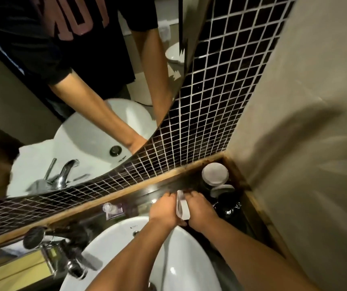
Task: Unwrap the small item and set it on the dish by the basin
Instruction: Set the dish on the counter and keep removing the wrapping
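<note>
Dark desk [162, 191] beyond white basin [126, 244]. Wrapped small item [182, 206], long axis near-to-far, pinched between left hand [164, 208] and right hand [200, 208]; both grips closed on wrapper. Dish not identifiable.

Left hand [164, 208] and right hand [200, 211] together, fingers curled.

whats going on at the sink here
A person stands at a white basin in front of a mirror. Both hands are up over the dark counter behind the basin: the left hand and right hand hold a small white wrapped item between them, apparently working at its wrapper. It looks still wrapped. A small clear dish sits on the counter to the left.
</note>
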Available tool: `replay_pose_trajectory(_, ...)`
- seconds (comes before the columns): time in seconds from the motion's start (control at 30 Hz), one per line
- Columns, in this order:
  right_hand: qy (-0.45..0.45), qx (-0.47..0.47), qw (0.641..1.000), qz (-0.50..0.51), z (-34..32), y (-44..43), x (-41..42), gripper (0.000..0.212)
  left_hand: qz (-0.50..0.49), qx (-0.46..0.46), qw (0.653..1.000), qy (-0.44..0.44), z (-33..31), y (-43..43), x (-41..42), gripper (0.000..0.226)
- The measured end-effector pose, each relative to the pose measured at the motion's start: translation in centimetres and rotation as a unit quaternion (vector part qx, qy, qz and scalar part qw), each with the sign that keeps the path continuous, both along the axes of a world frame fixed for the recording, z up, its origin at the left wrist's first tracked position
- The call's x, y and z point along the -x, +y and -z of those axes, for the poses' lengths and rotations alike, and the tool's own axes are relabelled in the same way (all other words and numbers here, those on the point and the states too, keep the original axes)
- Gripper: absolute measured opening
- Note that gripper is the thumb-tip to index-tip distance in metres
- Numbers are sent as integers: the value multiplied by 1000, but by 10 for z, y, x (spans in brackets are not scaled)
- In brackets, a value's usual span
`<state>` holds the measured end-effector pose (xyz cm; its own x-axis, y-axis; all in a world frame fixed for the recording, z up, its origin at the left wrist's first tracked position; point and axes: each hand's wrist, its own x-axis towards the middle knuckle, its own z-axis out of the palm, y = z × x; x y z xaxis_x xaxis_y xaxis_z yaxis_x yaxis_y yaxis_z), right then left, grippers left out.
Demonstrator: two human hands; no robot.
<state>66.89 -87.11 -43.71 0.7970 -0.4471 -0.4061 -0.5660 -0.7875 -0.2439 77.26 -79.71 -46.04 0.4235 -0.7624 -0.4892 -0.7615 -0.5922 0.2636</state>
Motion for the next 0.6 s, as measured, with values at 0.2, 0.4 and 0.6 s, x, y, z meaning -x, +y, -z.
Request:
replay_pose_trajectory(0.2, -8, -18, 1000, 10, 12, 4, -5, 55, -15, -8, 999, -46, 7, 0, -1, 58)
replay_pose_trajectory(0.4, -6, -37, 999, 35, 22, 8, -5, 59, -15, -10, 998, -67, 10, 0, -1, 40)
replay_pose_trajectory(0.6, 0, -60, 995, 80, 34, 7, -6, 74, -18, -24, 997, -76, 19, 3, -5, 63)
